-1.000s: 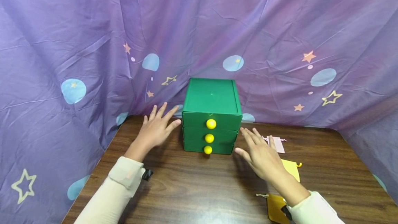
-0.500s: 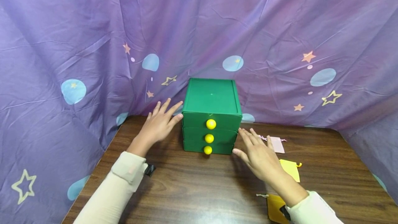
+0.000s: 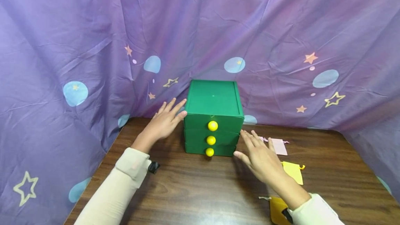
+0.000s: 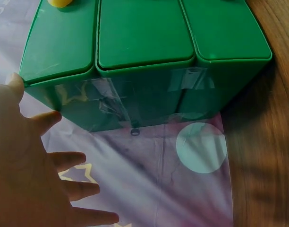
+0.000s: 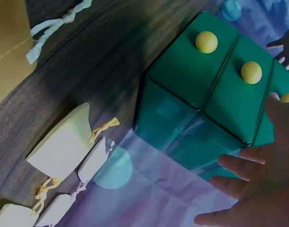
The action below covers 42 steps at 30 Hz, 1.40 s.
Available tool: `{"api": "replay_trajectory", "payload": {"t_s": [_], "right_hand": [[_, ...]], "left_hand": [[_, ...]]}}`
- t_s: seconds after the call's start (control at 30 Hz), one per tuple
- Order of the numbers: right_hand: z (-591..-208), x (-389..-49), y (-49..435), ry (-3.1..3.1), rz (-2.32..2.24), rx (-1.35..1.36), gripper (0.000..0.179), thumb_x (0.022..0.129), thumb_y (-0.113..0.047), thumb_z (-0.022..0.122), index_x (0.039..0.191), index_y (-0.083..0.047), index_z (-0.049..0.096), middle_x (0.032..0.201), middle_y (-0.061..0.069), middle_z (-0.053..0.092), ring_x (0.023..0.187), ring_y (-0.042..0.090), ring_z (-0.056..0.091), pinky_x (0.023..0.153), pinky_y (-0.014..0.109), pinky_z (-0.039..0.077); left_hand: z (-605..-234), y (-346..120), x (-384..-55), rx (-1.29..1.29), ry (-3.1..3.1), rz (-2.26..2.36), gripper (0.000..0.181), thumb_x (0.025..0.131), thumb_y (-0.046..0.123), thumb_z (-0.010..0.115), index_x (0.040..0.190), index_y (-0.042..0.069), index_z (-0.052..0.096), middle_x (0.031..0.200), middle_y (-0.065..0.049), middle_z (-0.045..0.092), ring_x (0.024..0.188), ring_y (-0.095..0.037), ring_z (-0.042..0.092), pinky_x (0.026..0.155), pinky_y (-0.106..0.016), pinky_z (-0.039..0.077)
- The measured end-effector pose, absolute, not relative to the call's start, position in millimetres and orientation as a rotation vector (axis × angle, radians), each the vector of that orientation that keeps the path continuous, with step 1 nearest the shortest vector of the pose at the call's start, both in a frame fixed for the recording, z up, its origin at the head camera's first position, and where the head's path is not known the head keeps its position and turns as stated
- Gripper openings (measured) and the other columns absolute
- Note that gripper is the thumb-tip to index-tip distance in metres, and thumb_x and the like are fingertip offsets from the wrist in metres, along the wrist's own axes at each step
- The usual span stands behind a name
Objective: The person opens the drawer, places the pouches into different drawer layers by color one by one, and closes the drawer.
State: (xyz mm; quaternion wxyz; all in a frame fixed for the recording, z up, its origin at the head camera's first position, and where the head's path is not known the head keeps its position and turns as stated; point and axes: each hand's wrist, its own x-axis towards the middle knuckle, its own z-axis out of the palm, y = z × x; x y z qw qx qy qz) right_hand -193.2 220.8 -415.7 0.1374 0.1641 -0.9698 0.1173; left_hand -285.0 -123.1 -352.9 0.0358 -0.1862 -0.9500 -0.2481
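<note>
A small green cabinet (image 3: pixel 213 98) with three stacked drawers stands at the back of the table. Each drawer front bears a round yellow knob (image 3: pixel 213 125), and all the drawers are pushed in. At its left side is my left hand (image 3: pixel 162 122), fingers spread and straight. In the left wrist view the thumb is at a front corner; whether it touches, I cannot tell. My right hand (image 3: pixel 262 157) has its fingers extended by the lower right side and holds nothing. Clear tape (image 4: pixel 109 101) runs over the cabinet's side in the left wrist view.
To the right lie a pink drawstring pouch (image 3: pixel 279 146), a yellow pouch (image 3: pixel 293 172) and a mustard pouch (image 3: pixel 277 211), the last partly under my right forearm. A purple patterned cloth (image 3: pixel 200 27) hangs behind the wooden table (image 3: pixel 187 190).
My left hand has moved right and slightly up, closer to the cabinet's left side. My right hand has shifted slightly left towards it. The cabinet and pouches stay put.
</note>
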Motion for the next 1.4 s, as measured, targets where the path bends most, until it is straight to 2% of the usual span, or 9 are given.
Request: {"api": "replay_trajectory", "payload": {"t_s": [0.17,0.27,0.5,0.67,0.9,1.07,1.17,1.3,1.4], "right_hand": [[-416.7,-191.9,220.9,-2.800,0.349,0.479,0.077,0.101,-0.052,0.058,0.159,-0.007,0.036,0.160,0.014,0.043,0.149,0.039,0.036,0.113,0.078,0.016],[-416.4,-191.8,220.2,-2.793,0.357,0.485,0.076,0.101,-0.052,0.059,0.158,-0.007,0.037,0.160,0.015,0.044,0.149,0.039,0.037,0.113,0.078,0.016],[-415.8,-192.1,218.5,-2.788,0.372,0.480,0.076,0.100,-0.050,0.061,0.158,-0.006,0.037,0.158,0.017,0.046,0.148,0.040,0.037,0.112,0.078,0.017],[-416.2,-191.9,217.9,-2.776,0.371,0.487,0.077,0.100,-0.049,0.063,0.158,-0.006,0.037,0.155,0.019,0.049,0.147,0.040,0.039,0.112,0.079,0.018],[-416.9,-192.4,218.0,-2.778,0.360,0.492,0.078,0.100,-0.053,0.059,0.158,-0.005,0.037,0.155,0.019,0.048,0.146,0.041,0.040,0.112,0.078,0.020],[-418.3,-192.7,217.8,-2.781,0.352,0.489,0.080,0.100,-0.052,0.061,0.158,-0.004,0.036,0.155,0.019,0.049,0.146,0.040,0.040,0.112,0.077,0.021],[-419.4,-192.6,217.4,-2.782,0.348,0.489,0.081,0.099,-0.051,0.062,0.159,-0.004,0.035,0.154,0.020,0.050,0.146,0.040,0.041,0.112,0.077,0.021],[-420.3,-192.2,217.0,-2.789,0.343,0.490,0.082,0.100,-0.053,0.060,0.160,-0.003,0.032,0.153,0.020,0.050,0.146,0.039,0.041,0.113,0.076,0.022],[-420.4,-192.2,216.8,-2.799,0.342,0.484,0.083,0.101,-0.054,0.059,0.160,-0.003,0.030,0.154,0.020,0.049,0.146,0.039,0.041,0.114,0.076,0.021]], "left_hand": [[-352.2,-122.5,-291.8,-0.700,-2.881,-0.841,0.060,0.112,0.047,0.030,0.166,0.021,0.022,0.169,-0.023,0.016,0.156,-0.045,0.010,0.124,-0.062,0.008],[-349.8,-121.7,-295.2,-0.736,-2.880,-0.880,0.061,0.112,0.045,0.028,0.166,0.018,0.020,0.169,-0.024,0.016,0.157,-0.039,0.010,0.126,-0.055,0.003],[-343.2,-116.0,-302.3,-0.721,-2.883,-0.969,0.064,0.110,0.050,0.030,0.166,0.020,0.019,0.170,-0.023,0.014,0.155,-0.045,0.012,0.125,-0.060,0.008],[-341.5,-111.1,-310.1,-0.720,-2.871,-1.056,0.064,0.110,0.045,0.037,0.166,0.022,0.018,0.170,-0.022,0.013,0.154,-0.047,0.015,0.121,-0.065,0.015],[-338.1,-102.8,-320.7,-0.812,-2.803,-1.280,0.067,0.108,0.034,0.044,0.166,0.013,0.018,0.171,-0.018,0.016,0.156,-0.038,0.016,0.125,-0.057,0.015],[-339.9,-96.0,-328.1,-0.796,-2.745,-1.646,0.070,0.105,0.028,0.048,0.166,0.015,0.017,0.172,-0.015,0.013,0.156,-0.036,0.016,0.124,-0.056,0.016],[-342.0,-92.0,-331.9,-0.731,-2.714,-1.844,0.067,0.104,0.027,0.050,0.164,0.021,0.022,0.172,-0.013,0.011,0.154,-0.037,0.018,0.121,-0.059,0.022],[-344.1,-87.7,-333.8,-0.615,-2.637,-2.110,0.058,0.106,0.027,0.052,0.159,0.026,0.029,0.170,-0.010,0.013,0.144,-0.042,0.035,0.112,-0.062,0.037],[-346.0,-85.1,-334.3,-0.542,-2.561,-2.282,0.053,0.107,0.026,0.051,0.157,0.029,0.032,0.167,-0.009,0.016,0.134,-0.040,0.045,0.108,-0.060,0.043]]}}
